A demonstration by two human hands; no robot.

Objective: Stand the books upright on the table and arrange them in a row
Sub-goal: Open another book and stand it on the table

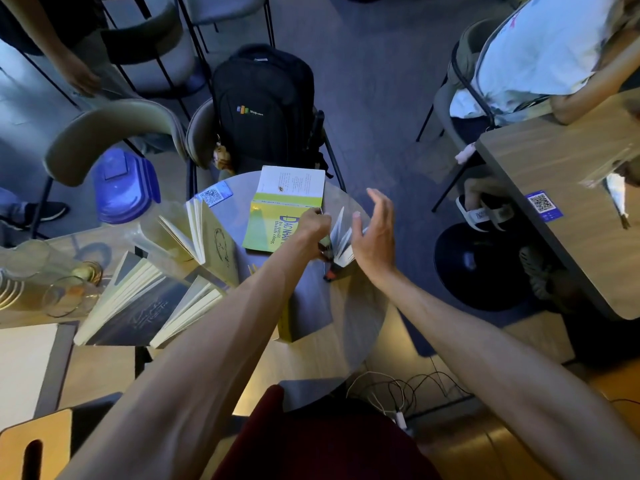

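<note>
I judged the job a little past halfway. Three books (162,289) stood fanned along the round table's (349,327) left side, with a yellow-spined one (294,320) upright near my forearm. My left hand (313,225) pinched the small book (341,242) being stood up — my right hand (375,233) was spread wide just beside it, gripping nothing. The green book (277,216) lay flat and open — it and the row's alignment remained.

Bare forearms, dark red garment (322,441)
</note>
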